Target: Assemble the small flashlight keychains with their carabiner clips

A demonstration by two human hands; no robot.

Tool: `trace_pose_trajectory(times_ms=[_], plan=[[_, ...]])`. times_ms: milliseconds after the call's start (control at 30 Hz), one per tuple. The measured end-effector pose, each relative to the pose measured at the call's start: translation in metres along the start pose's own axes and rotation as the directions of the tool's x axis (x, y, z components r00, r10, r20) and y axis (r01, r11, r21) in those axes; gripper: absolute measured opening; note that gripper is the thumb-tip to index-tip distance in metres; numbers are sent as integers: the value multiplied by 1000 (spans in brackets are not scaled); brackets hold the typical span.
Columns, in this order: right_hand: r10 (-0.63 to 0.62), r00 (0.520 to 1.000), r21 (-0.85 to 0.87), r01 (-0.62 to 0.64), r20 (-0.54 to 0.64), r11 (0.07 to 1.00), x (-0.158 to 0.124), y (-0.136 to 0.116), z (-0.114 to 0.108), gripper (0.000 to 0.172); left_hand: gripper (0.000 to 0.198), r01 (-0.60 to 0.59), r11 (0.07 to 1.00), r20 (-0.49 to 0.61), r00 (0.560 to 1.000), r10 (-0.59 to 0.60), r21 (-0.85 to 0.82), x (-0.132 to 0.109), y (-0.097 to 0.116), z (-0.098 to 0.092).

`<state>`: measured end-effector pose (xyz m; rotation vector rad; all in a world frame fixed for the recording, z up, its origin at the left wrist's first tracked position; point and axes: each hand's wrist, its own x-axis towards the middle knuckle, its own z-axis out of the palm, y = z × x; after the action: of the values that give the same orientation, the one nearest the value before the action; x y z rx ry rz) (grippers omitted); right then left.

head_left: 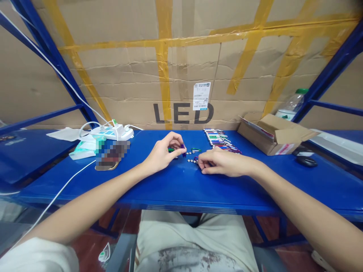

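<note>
My left hand [164,152] pinches a short purple metal tube [183,150], which looks like a mini flashlight body, upright just above the blue table. A green tube [170,150] shows partly behind its fingers. My right hand [217,162] is lowered to the tabletop with its fingertips pressed together; what they hold, if anything, is hidden. Beside those fingers lie several small silver button cells [192,161], and a purple clip [196,159] is partly covered by them. Between the hands, farther back, rests a green carabiner clip [195,150].
A row of colourful mini flashlights with carabiners [217,139] lies behind my right hand. An open cardboard box [276,134], a black mouse [306,161] and a plastic bottle [292,104] are to the right. Leftward are a power strip [113,132] and a blurred-out object [112,155].
</note>
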<state>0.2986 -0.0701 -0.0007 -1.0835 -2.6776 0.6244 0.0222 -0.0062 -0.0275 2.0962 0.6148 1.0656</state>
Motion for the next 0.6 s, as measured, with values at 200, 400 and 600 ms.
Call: trace_pose_trajectory(times_ms=[200, 400, 600], plan=[[-37, 988, 30, 42, -150, 999, 0, -1, -1, 21, 35, 32, 999, 14, 999, -32, 21, 0, -1, 0], [47, 914, 142, 11, -403, 990, 3, 0, 0, 24, 30, -7, 999, 36, 999, 6, 38, 0, -4, 2], [83, 886, 245, 36, -457, 969, 6, -1, 2, 28, 44, 61, 998, 28, 998, -61, -14, 1, -6, 2]])
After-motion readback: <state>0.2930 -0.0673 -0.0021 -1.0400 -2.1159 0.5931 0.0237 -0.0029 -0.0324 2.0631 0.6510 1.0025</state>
